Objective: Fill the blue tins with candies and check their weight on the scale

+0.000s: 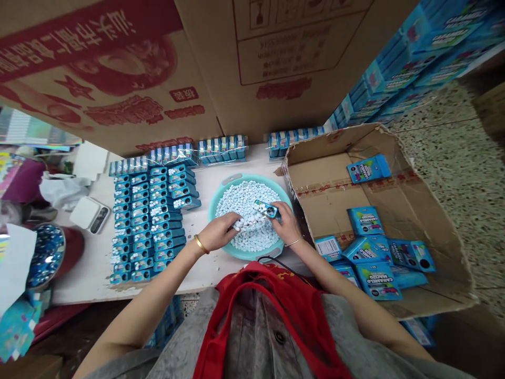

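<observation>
A teal basin (216,199) full of small pale blue candies (246,196) sits on the white table in front of me. My right hand (286,223) holds a small open blue box (266,209) tilted over the candies. My left hand (221,231), fingers curled, pinches a cluster of candies just left of the box's open end. Both hands hover over the near half of the basin, close together.
Rows of filled blue boxes (152,221) cover the table to the left, with wrapped packs (221,149) along the back. A white scale (90,213) lies far left. An open carton (394,210) on the right holds larger blue cartons. Big cardboard boxes (189,63) loom behind.
</observation>
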Motion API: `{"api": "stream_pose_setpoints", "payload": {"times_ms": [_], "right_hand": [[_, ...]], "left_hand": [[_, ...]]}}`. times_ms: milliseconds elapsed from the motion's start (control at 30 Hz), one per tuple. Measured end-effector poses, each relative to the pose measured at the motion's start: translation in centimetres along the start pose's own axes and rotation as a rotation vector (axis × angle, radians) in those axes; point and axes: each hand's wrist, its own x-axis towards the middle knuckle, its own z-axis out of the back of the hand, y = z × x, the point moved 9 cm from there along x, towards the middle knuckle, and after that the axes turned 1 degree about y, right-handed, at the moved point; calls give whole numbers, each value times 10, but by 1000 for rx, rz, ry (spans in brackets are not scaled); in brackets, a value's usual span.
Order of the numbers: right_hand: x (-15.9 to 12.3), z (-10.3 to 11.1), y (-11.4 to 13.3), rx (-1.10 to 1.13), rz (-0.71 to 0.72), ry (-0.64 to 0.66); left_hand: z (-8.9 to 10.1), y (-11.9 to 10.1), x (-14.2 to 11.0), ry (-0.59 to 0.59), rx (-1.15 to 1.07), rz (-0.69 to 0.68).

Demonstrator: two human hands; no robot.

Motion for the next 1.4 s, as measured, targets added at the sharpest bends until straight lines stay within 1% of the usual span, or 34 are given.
{"api": "stream_pose_setpoints", "payload": {"times_ms": [33, 100, 167, 233, 333, 433, 500, 567, 633, 667, 700, 733, 767, 800, 833, 867, 900, 967, 1000, 1033, 1067, 1133, 1200, 1300, 1367, 1400], "right_hand": [[-2, -4, 2, 1, 15, 13], [-5, -10, 7, 0, 43, 36], [-9, -15, 10, 0, 62, 53], [-11, -19, 12, -1, 72, 66], [-13, -22, 12, 7, 73, 72], [-14, -22, 11, 36, 62, 62], [-15, -20, 9, 68, 45, 49], [-16, -17, 6, 106, 19, 35], [-18, -12, 2, 134, -11, 9], [-18, -10, 0, 138, -27, -5], [-19, -9, -2, 135, -39, -15], [-19, -8, -2, 130, -46, -19], [-19, -8, -2, 123, -49, -15], [-18, -9, -2, 117, -47, -5], [-18, -10, 0, 111, -43, 5], [-17, -10, 1, 104, -39, 9], [-15, -9, 1, 96, -42, 5], [-13, -7, 1, 78, -53, -13], [-11, -5, 0, 71, -59, -22], [-10, -3, -1, 65, -64, -30], [-9, -2, -3, 61, -66, -37], [-6, 2, -7, 53, -69, -53], [-5, 5, -10, 47, -67, -62], [-5, 3, -11, 33, -43, -29], [-7, -3, -9, 24, -21, 19], [-9, -8, -7, 21, -9, 43]], "left_hand": [[8, -7, 1, 23, 82, 34], [16, -20, 6, 97, 254, 119], [18, -33, 12, 176, 406, 190], [17, -48, 19, 220, 516, 220], [14, -70, 26, 216, 584, 230], [19, -81, 26, 196, 566, 242], [29, -78, 22, 164, 525, 242], [43, -64, 18, 76, 450, 227], [54, -38, 14, -58, 356, 223], [55, -19, 13, -110, 319, 244], [49, 2, 12, -137, 289, 282], [36, 22, 12, -124, 267, 332], [18, 41, 12, -83, 245, 379], [-4, 54, 14, -34, 214, 403], [-27, 61, 17, 8, 183, 403], [-49, 63, 21, 41, 145, 382], [-69, 61, 25, 64, 104, 344], [-100, 49, 30, 95, 20, 261], [-110, 44, 31, 105, -25, 222], [-115, 39, 30, 112, -68, 189], [-116, 37, 28, 116, -110, 160], [-108, 36, 21, 120, -182, 113], [-89, 36, 11, 112, -238, 78], [-44, 27, -1, 33, -290, 22], [-14, 11, -4, -18, -230, -1], [-3, 0, -2, -24, -154, 2]]}}
